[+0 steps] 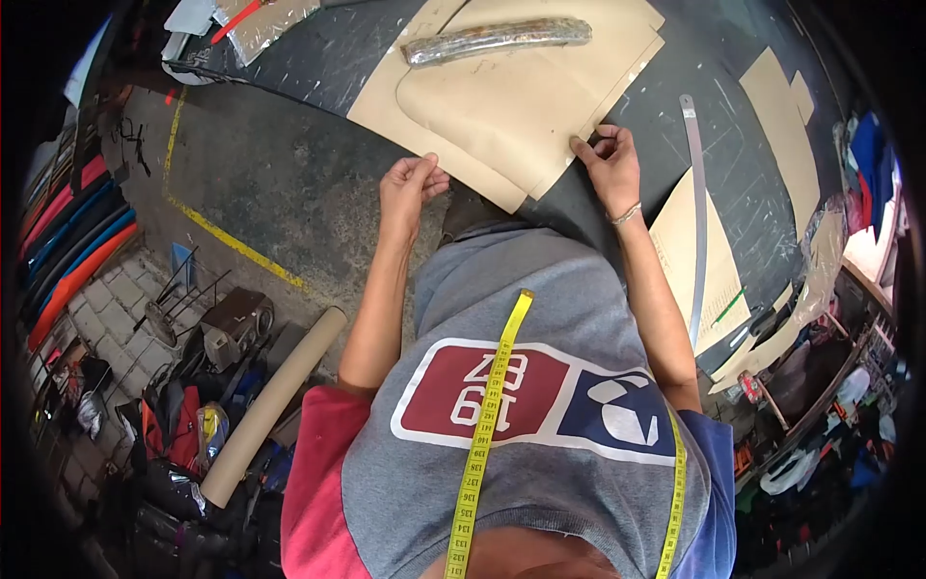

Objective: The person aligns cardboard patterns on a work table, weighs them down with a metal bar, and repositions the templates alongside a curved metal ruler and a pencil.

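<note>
Sheets of brown pattern paper (492, 116) lie stacked at the near edge of the dark table, with a curved outline on the upper one. My left hand (413, 188) is at the paper's near left edge, thumb and fingers pinched together on the rim. On the other side, my right hand (610, 164) pinches the right edge between thumb and curled fingers. A long bar wrapped in clear plastic and tape (497, 41) rests across the far part of the paper. A yellow tape measure (497, 405) hangs around my neck over the grey shirt.
Right of the paper, a curved metal ruler (696, 212) lies partly over a brown pattern piece (675, 241), near a green pen (730, 304). More cut paper (781, 145) lies farther right. A cardboard tube (275, 410) leans at lower left, near rolls of coloured material (82, 241).
</note>
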A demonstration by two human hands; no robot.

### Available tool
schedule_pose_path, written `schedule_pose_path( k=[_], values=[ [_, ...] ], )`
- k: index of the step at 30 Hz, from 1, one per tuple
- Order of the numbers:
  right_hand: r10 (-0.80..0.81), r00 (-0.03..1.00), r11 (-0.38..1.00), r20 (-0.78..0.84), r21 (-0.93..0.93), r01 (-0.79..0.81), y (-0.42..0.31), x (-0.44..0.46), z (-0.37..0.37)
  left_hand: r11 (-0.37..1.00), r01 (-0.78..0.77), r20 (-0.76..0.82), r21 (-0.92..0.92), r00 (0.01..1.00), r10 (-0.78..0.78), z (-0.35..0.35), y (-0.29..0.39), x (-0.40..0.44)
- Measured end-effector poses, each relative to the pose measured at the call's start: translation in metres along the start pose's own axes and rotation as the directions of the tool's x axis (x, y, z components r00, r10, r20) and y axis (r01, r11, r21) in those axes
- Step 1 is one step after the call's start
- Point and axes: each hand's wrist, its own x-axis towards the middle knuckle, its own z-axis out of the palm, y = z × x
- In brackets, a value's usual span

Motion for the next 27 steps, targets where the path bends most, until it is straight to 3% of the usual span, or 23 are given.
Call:
schedule_pose_path(
  k=[1,5,6,9,10,11,12,13,16,19,22,27],
  values=[
    [0.041,0.999,0.998,0.014,0.043,-0.041,-0.019,0.000,-0.003,1.000,0.002,-0.025,0.006,1.000,-0.002,-0.003,-0.001,-0.002],
    [-0.332,0.941,0.936,-0.058,0.102,0.337,-0.033,0.040,0.013,1.000,-0.019,-0.043,0.010,0.999,0.019,0.005,0.000,-0.002],
    [-0.519,0.854,0.849,-0.037,-0.144,0.509,-0.045,0.052,0.011,1.000,-0.020,-0.057,0.011,0.998,0.021,0.005,-0.001,0.000],
    [-0.679,0.732,0.698,0.061,-0.256,0.669,-0.086,0.080,0.021,1.000,-0.010,-0.060,-0.019,0.998,0.009,0.003,-0.006,0.005],
    [-0.728,0.681,0.625,0.079,-0.331,0.707,-0.096,0.090,0.029,0.985,-0.060,-0.135,0.163,0.987,0.083,0.006,0.001,0.000],
    [-0.772,0.627,0.545,0.103,-0.401,0.736,-0.103,0.099,0.038,0.935,-0.091,-0.195,0.342,0.967,0.166,0.011,0.006,-0.005],
    [-0.756,0.639,0.541,0.139,-0.417,0.731,-0.106,0.106,0.047,0.853,-0.102,-0.239,0.511,0.937,0.255,0.014,0.011,-0.008],
    [-0.742,0.647,0.533,0.175,-0.433,0.727,-0.110,0.114,0.055,0.706,-0.214,-0.196,0.675,0.871,0.451,0.013,0.010,-0.009],
    [-0.653,0.671,0.514,0.351,-0.445,0.733,-0.127,0.126,0.058,0.223,-0.490,0.110,0.842,0.561,0.820,0.009,0.021,-0.003],
    [-0.619,0.645,0.508,0.447,-0.399,0.764,-0.130,0.136,0.058,-0.186,-0.432,0.420,0.883,0.546,0.725,0.028,0.031,0.005],
    [-0.625,0.618,0.493,0.476,-0.373,0.786,-0.133,0.144,0.058,-0.140,-0.543,0.516,0.828,0.639,0.571,0.059,0.033,0.001],
    [-0.637,0.601,0.491,0.482,-0.347,0.799,-0.142,0.157,0.043,-0.105,-0.497,0.468,0.861,0.695,0.547,0.083,0.014,0.007]
  ],
)
